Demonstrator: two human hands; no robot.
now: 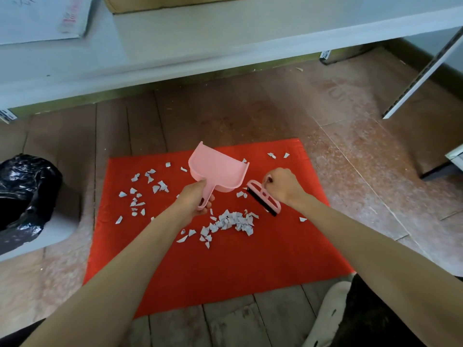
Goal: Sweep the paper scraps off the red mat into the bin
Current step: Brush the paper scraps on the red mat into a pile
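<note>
On my feed a pale grey shelf (pixel 225 41) runs across the top. A cardboard box (pixel 175 3) stands at its far edge and a flat white carton (pixel 42 18) lies at its left end. A white slotted upright (pixel 426 71) slants down on the right. Below the shelf, dark wooden floorboards (pixel 140 121) meet reddish speckled tiles (pixel 363 146) on the right. In the lower right corner I see a white shoe (pixel 325 316) with dark marks, just beside a dark trouser leg (pixel 375 319).

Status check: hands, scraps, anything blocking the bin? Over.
Left hand grips dustpan handle, right hand grips brush. Paper scraps lie on red mat, dustpan looks empty. Bin left of mat, nothing in between.
</note>
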